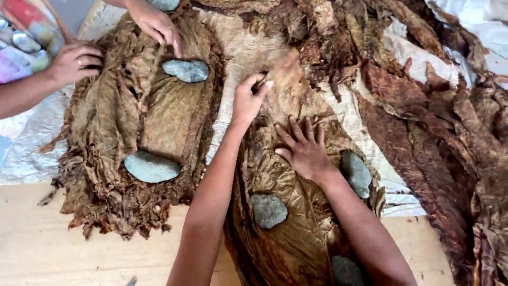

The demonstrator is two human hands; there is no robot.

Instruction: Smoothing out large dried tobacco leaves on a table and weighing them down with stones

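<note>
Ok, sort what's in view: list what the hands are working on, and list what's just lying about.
In hand:
- left hand, pinching the leaf edge
- right hand, flat on the leaf
- near leaf stack
- its grey stones

Lying about:
- loose leaf heap
- left leaf stack, worked by another person's hands
- white sheet

Soft, even daylight, faint shadows, no glare; slightly soft focus, perhaps motion blur near the top.
</note>
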